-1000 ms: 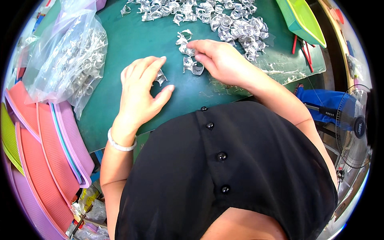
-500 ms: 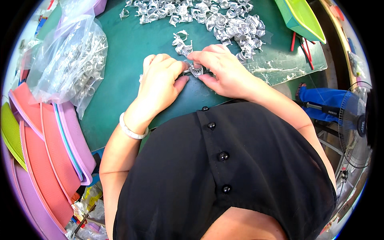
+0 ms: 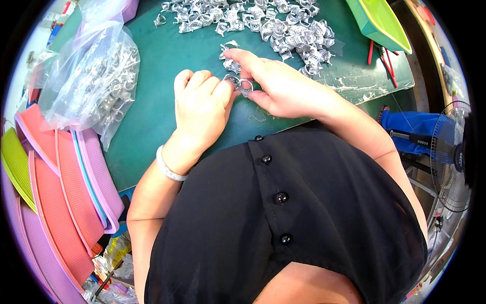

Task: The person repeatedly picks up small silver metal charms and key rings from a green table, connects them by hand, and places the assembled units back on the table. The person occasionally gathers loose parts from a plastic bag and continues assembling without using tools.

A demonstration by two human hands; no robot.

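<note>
My left hand (image 3: 203,105) has its fingers curled and pinches a small silver openwork ring (image 3: 232,79) near the middle of the green table. Beside it, a second silver ring piece (image 3: 246,88) sits between the thumb and bent fingers of my right hand (image 3: 288,90). The two pieces meet or overlap; whether they are joined I cannot make out. My right index finger stretches forward, its tip at a loose silver piece (image 3: 231,44). Another loose silver piece (image 3: 232,66) lies just below that one, partly behind the finger.
A large heap of similar silver rings (image 3: 298,38) covers the table's far side. To the left stand a clear bag of silver pieces (image 3: 109,76) and stacked coloured plastic baskets (image 3: 61,192). A green basket (image 3: 379,25), red-handled tools (image 3: 389,66) and a fan (image 3: 450,157) are at right.
My right index finger has lifted off the held piece and reached forward to the loose pieces. My left hand has turned slightly, with its fingers curled more tightly.
</note>
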